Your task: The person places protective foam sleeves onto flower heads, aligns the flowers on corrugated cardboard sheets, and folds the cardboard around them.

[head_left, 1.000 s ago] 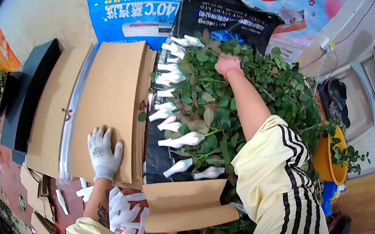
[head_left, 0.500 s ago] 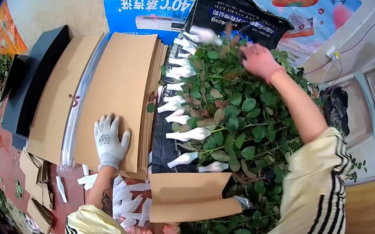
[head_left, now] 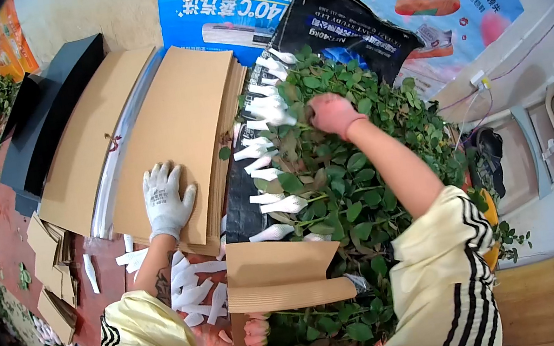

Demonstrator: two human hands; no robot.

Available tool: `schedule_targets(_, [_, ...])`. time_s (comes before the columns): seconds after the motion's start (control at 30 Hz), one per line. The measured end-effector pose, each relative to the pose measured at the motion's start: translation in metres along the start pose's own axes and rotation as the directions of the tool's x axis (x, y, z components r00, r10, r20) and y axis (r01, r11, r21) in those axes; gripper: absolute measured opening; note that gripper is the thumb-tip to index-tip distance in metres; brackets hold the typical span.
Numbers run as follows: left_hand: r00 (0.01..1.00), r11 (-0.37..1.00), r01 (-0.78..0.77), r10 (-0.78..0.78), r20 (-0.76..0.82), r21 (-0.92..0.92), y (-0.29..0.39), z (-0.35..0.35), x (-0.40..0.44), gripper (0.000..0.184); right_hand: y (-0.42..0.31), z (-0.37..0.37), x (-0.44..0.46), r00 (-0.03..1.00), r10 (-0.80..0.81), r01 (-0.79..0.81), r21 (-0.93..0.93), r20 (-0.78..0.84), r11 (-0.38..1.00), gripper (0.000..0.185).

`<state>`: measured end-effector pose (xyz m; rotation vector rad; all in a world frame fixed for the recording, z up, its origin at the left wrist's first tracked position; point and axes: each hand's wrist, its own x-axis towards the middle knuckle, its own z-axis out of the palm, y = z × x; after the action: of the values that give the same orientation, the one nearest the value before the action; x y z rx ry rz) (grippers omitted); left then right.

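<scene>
My left hand (head_left: 169, 201), in a white glove, lies flat with fingers spread on a stack of brown cardboard sheets (head_left: 175, 127). My right hand (head_left: 334, 114), in a pinkish glove, is closed over the leafy stems. It appears to grip a rose (head_left: 271, 113) by its stem, the bud in a white sleeve pointing left; leaves hide part of the grip. Several more sleeved roses (head_left: 284, 204) lie in a column with their green foliage (head_left: 362, 175) to the right. Below, pink roses (head_left: 256, 337) without sleeves rest by a corrugated cardboard wrap (head_left: 287, 295).
Loose white sleeves (head_left: 191, 291) lie on the reddish surface near my left forearm. Black boxes (head_left: 60, 118) and folded cardboard pieces (head_left: 52, 258) are at left. A black printed sack (head_left: 342, 29) stands behind the foliage. A pale plastic frame (head_left: 535, 144) is at right.
My right hand has moved left and slightly down over the foliage, and the sleeved rose has come down to the column of buds. My left hand stays on the cardboard.
</scene>
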<state>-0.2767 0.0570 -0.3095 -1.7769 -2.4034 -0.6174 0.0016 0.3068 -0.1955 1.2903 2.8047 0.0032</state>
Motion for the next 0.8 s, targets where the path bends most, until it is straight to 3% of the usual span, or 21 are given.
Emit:
schedule_targets(0.07, [1.0,1.0,0.005,-0.005,0.008,0.008,0.0,-0.003,0.0,0.048,0.018,0.047,0.026,0.937,0.091,-0.015,-0.223,0.336,0.975,0.039])
schedule_targets(0.13, [1.0,1.0,0.012,-0.011,0.023,-0.015,0.001,-0.006,0.001,0.048,0.009,0.05,0.024,0.864,-0.006,0.087,-0.138,0.503,0.987,0.05])
schedule_targets(0.2, [0.999,0.999,0.02,-0.019,0.038,-0.027,-0.001,-0.003,-0.001,0.049,0.003,0.038,0.018,0.881,0.02,0.001,-0.046,0.473,0.999,0.052])
schedule_targets(0.3, [1.0,0.995,-0.006,0.008,0.022,-0.098,-0.003,-0.002,0.002,0.053,-0.001,0.028,0.008,0.878,0.033,0.067,-0.191,0.477,0.979,0.04])
schedule_targets(0.37, [0.996,0.995,-0.064,0.058,-0.074,-0.074,0.007,-0.014,0.009,0.057,0.002,0.029,-0.008,0.97,-0.052,0.142,-0.378,0.239,0.915,0.028])
schedule_targets(0.4, [0.983,0.994,-0.097,0.088,-0.161,-0.049,0.012,-0.022,0.008,0.061,0.003,0.03,-0.019,0.969,-0.05,0.141,-0.375,0.241,0.916,0.028])
schedule_targets(0.47, [0.927,0.916,-0.345,0.298,-0.228,-0.204,0.055,-0.06,0.023,0.066,-0.002,0.022,-0.048,0.949,-0.314,0.295,-0.381,0.012,0.877,0.021])
schedule_targets(0.53, [0.844,0.749,-0.536,0.49,-0.218,-0.391,0.1,-0.068,0.039,0.064,-0.037,0.013,-0.071,0.887,-0.236,0.402,-0.411,0.397,0.819,0.019])
schedule_targets(0.57, [0.81,0.698,-0.575,0.558,-0.179,-0.426,0.114,-0.044,0.038,0.062,-0.031,0.038,-0.079,0.83,-0.309,0.497,-0.363,0.465,0.789,0.017])
schedule_targets(0.6, [0.79,0.7,-0.518,0.612,0.04,-0.491,0.122,-0.026,0.031,0.061,-0.051,0.018,-0.097,0.855,-0.327,0.476,-0.359,0.402,0.803,0.018])
schedule_targets(0.63, [0.668,0.812,-0.354,0.567,0.482,-0.465,0.136,-0.025,0.035,0.057,-0.057,0.003,-0.098,0.879,-0.266,0.414,-0.358,0.396,0.837,0.014])
schedule_targets(0.67, [0.728,0.795,-0.396,0.577,0.371,-0.459,0.136,-0.011,0.02,0.047,-0.06,-0.009,-0.095,0.896,-0.207,0.356,-0.356,0.392,0.864,0.011])
schedule_targets(0.73, [0.726,0.821,-0.352,0.543,0.423,-0.45,0.137,0.009,0.013,0.037,-0.054,-0.032,-0.075,0.958,-0.285,0.263,-0.327,-0.019,0.908,0.012])
schedule_targets(0.77, [0.717,0.818,-0.357,0.55,0.429,-0.452,0.136,0.018,0.01,0.037,-0.046,-0.031,-0.063,0.921,-0.328,0.254,-0.316,-0.209,0.914,0.014])
schedule_targets(0.8, [0.727,0.775,-0.384,0.589,0.353,-0.502,0.131,0.026,0.007,0.033,-0.038,-0.02,-0.046,0.927,-0.312,0.24,-0.31,-0.208,0.92,0.014])
